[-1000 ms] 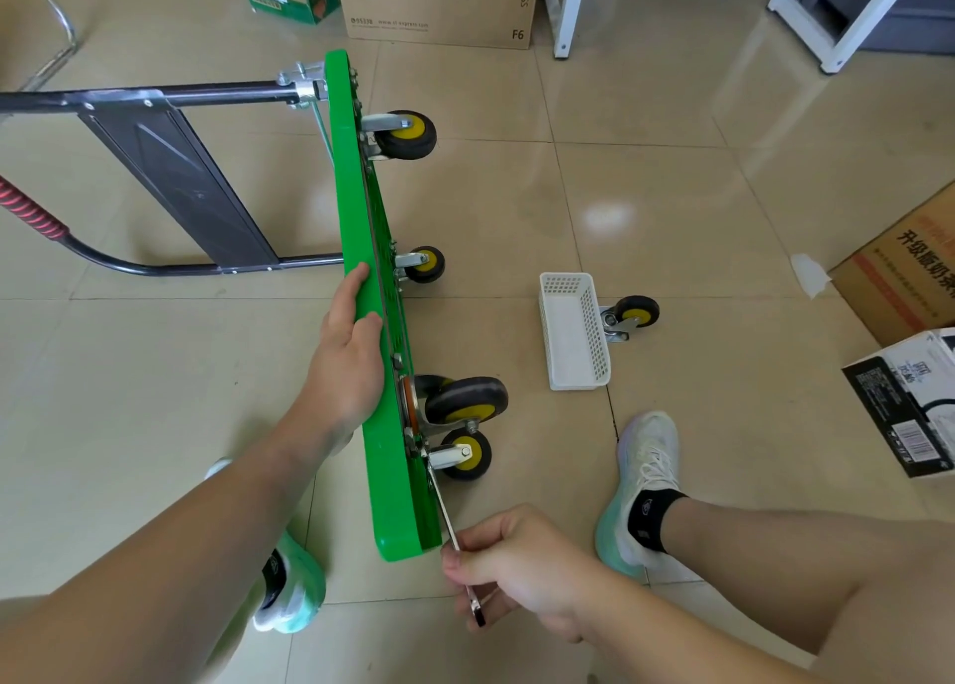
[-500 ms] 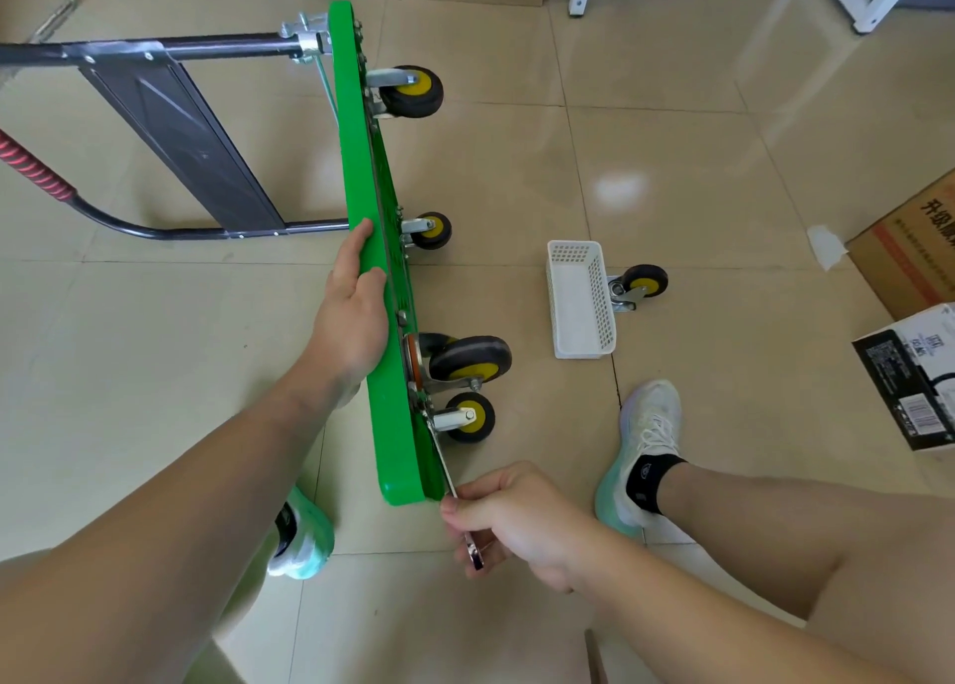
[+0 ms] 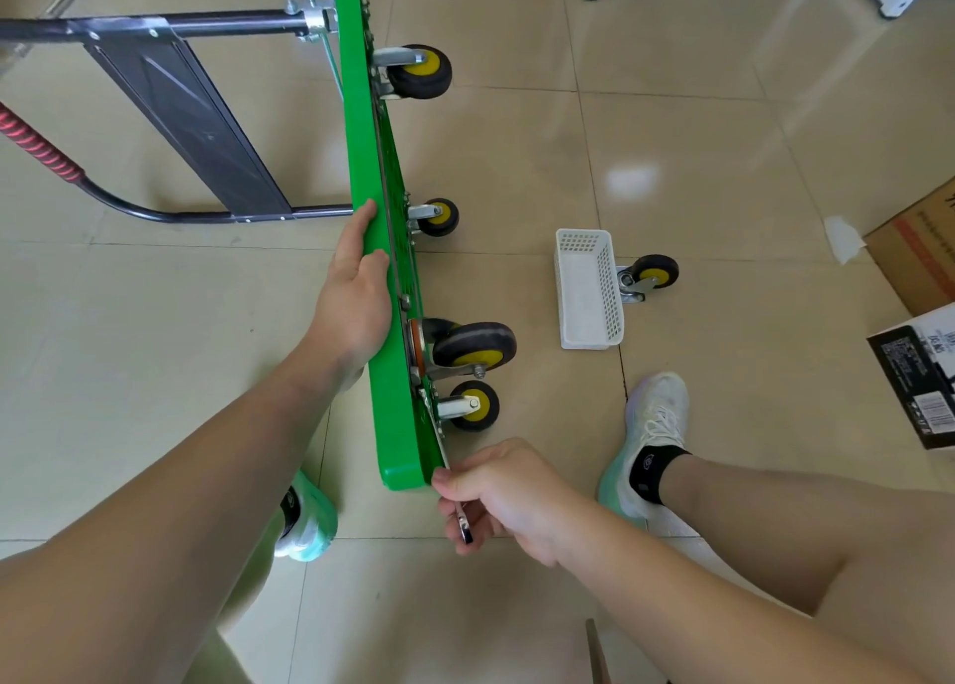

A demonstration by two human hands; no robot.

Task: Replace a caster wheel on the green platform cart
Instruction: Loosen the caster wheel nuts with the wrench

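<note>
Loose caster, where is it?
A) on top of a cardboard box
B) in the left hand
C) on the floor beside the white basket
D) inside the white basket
C: the loose caster lies just outside the white basket, by its perforated side wall.

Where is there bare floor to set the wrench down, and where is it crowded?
Bare tile lies between the casters on the green deck and the white basket, and left of the deck, this side of the handle frame. Crowded: the deck's near corner, where the right hand, wrench, casters and right shoe meet.
</note>
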